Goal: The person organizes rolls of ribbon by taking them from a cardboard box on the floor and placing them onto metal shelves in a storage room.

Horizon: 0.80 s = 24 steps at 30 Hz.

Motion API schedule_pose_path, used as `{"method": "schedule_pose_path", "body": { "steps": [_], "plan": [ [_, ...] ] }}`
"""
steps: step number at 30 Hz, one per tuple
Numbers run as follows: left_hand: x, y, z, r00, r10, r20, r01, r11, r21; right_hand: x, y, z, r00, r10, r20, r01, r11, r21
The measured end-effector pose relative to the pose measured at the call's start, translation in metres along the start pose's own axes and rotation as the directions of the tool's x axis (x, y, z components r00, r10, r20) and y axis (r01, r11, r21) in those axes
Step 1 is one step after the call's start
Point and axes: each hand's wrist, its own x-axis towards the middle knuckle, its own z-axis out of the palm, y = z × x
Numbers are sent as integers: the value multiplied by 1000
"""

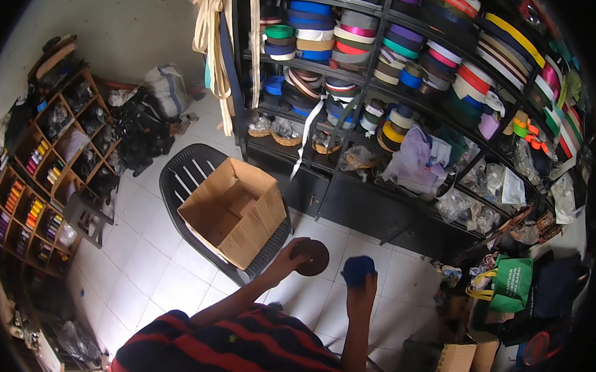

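Note:
My left hand point(290, 258) grips a dark brown roll of ribbon or webbing point(314, 258), its flat round side turned up. To the right, my right hand point(362, 288) is closed on a blue roll point(357, 270), which looks like the same sort of strap; its far fingers are hidden. Both rolls are held in the air over the white tiled floor, apart from each other. Just left of the brown roll, an open cardboard box point(262, 218) rests on a black plastic chair point(175, 179). The part of its inside that shows is bare brown card.
Black shelving point(377, 82) full of coloured strap rolls spans the far side, with dark cabinet doors point(354, 206) below. Thread spools fill a wooden pigeonhole rack point(32, 172) at left. A green bag point(511, 281) and cardboard point(463, 370) sit at right. Long cream straps point(214, 47) hang beside the shelves.

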Motion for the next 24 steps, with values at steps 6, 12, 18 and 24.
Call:
{"method": "schedule_pose_path", "body": {
  "steps": [6,12,18,24],
  "plan": [
    [12,20,-80,986,-12,-167,-15,987,-157,97,14,101,994,26,104,9,947,-321],
    [41,77,-124,968,6,-251,-58,978,-199,193,5,192,909,-80,409,285,837,-468],
    [139,187,-166,909,254,-331,-313,940,-138,257,-1,257,854,-89,513,346,834,-430],
    [283,325,-202,792,491,-364,-534,845,-22,339,0,289,797,-64,601,322,886,-334]
  ]
}}
